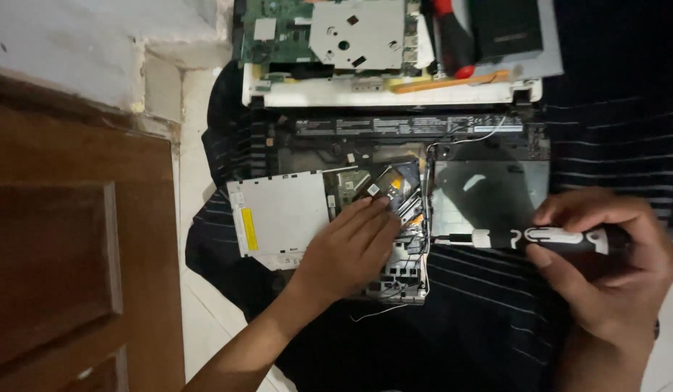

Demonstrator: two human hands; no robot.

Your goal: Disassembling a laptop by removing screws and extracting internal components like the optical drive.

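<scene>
Pressing flat, fingers together, the left hand (355, 247) steadies the opened laptop (394, 196); right hand (605, 268) fingers clamp a screwdriver (547, 238).

I see a yellow rectangular label (249, 229) on the silver optical drive at centre left. A long dark label strip with pale print (409, 125) runs across the battery at upper centre. A small white sticker (373, 189) sits mid-frame.

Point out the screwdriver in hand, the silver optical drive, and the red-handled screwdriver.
black-and-white screwdriver (547, 238), head view, on its handle in the right hand.
silver optical drive (282, 214), head view, middle of its top plate.
red-handled screwdriver (453, 40), head view, on the handle.
</scene>
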